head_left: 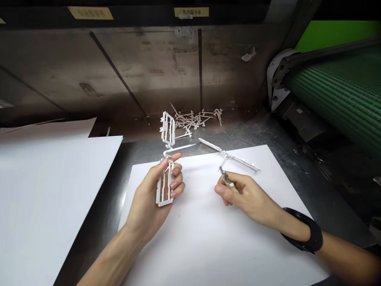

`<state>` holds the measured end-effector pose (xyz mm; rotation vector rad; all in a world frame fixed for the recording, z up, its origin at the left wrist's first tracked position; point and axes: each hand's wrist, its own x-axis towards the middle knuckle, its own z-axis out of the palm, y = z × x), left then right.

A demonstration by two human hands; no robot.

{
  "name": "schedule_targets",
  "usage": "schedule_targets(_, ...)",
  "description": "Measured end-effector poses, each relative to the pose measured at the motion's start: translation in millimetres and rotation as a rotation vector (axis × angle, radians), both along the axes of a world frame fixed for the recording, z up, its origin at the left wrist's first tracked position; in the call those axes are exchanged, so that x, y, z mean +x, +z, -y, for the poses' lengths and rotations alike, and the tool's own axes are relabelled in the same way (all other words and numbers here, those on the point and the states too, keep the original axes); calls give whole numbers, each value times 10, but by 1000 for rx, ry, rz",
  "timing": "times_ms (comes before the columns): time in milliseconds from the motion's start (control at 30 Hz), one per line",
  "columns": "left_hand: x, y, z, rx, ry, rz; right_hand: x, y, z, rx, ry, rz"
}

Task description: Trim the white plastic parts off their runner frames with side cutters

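Note:
My left hand is closed round a white plastic sprue that carries two slotted frames. The lower slotted frame lies against my palm, and the upper frame stands out beyond my fingertips. My right hand grips small nippers with metal jaws and pale handles; the fingers hide much of them. Just beyond the jaws is another white moulded part, two narrow pieces joined at a sprue, at the far edge of the white sheet.
Several cut sprues lie heaped against the metal back wall. White paper sheets cover the left side of the dark metal table. A green conveyor belt rises at the right, with its frame and a motor underneath.

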<state>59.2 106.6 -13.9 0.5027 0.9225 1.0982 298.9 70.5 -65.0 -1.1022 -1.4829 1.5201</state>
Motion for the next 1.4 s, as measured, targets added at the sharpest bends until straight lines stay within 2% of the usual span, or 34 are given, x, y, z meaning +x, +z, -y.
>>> schedule_targets(133,23,-32,34,26,-71,131,29,59,23,130,-100,-9)
schedule_targets(333,-27,-131,87,137,-208,198,84,80,70,174,-59,63)
schedule_targets(600,-39,-130,111,167,-228,157,117,42,75,204,-64,90)
schedule_targets(933,-54,-134,108,171,-264,202,95,39,75,188,-55,91)
schedule_targets(1400,-45,-153,114,165,-259,101,94,9,96,164,-44,39)
